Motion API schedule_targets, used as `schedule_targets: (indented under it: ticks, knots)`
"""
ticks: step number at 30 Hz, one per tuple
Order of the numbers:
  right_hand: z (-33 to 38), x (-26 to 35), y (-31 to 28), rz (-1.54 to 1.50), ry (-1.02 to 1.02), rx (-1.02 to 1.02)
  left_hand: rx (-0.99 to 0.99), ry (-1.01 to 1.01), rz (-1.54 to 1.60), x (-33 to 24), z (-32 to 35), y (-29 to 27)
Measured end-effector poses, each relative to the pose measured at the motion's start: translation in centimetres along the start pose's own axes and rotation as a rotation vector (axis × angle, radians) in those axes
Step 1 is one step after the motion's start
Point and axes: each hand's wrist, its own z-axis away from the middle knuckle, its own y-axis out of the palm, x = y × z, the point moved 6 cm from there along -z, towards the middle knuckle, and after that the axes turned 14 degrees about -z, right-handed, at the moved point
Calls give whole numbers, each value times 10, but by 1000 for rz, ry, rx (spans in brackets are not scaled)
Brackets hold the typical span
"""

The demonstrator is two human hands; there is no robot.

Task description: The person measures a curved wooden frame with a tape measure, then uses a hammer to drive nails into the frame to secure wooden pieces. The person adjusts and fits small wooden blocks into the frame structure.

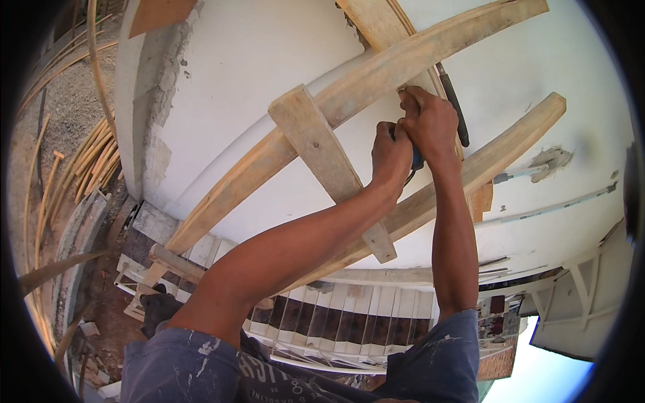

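Note:
My left hand (392,160) is closed around a small blue-and-black object (417,159), mostly hidden by my fingers, with a short dark loop hanging below it. My right hand (432,126) is bent against the left one, its thumb and forefinger pinched at a tiny thing too small to name. Both hands are between two long wooden rails, near the upper rail (356,87). The lower rail (470,174) passes behind my right forearm. A short wooden crosspiece (319,144) joins the rails left of my hands. Right of my right hand hangs a dark-handled tool (454,104).
Behind the timber is a white plastered wall (248,60) with a damaged patch (552,161). An upright board (379,23) crosses the upper rail. Bamboo poles (94,158) lie on the ground far left. Below are a white railing (322,359) and a tiled strip (336,328).

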Motion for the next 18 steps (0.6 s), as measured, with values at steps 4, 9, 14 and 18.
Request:
schedule_targets:
  ticks: [4, 9, 14, 18]
  knots:
    - [0, -2, 4, 13, 14, 19, -10, -2, 20, 0, 0, 0]
    - [-1, -5, 7, 20, -1, -10, 7, -21, 55, 2, -1, 0]
    - [2, -10, 8, -79, 58, -15, -13, -7, 38, 2, 0, -1]
    - [-1, -4, 3, -84, -13, -58, 22, -42, 82, 0, 1, 0]
